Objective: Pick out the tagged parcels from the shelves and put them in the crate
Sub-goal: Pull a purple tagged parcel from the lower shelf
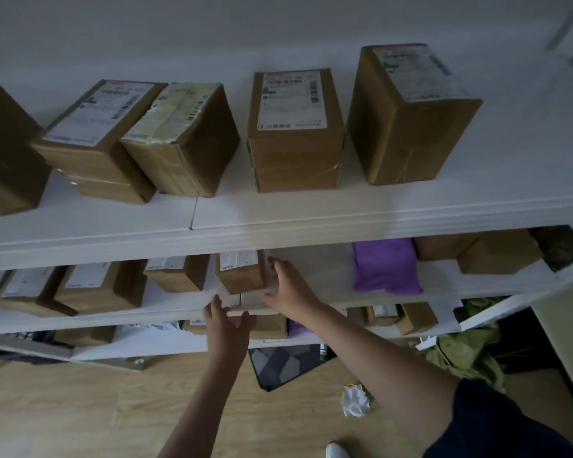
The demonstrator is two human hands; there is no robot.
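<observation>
Still early: one parcel being taken, no crate in sight.
Head view: the right hand (286,287) lies spread against the side of a small brown parcel (240,272) on the middle shelf (311,276); the left hand (227,327), fingers open and empty, reaches just below its front. Other boxes sit unpicked.

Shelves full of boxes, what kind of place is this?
Probably a small parcel storeroom. White shelves hold labelled cardboard boxes and a purple mailer bag, and the right hand is on one small parcel.
</observation>
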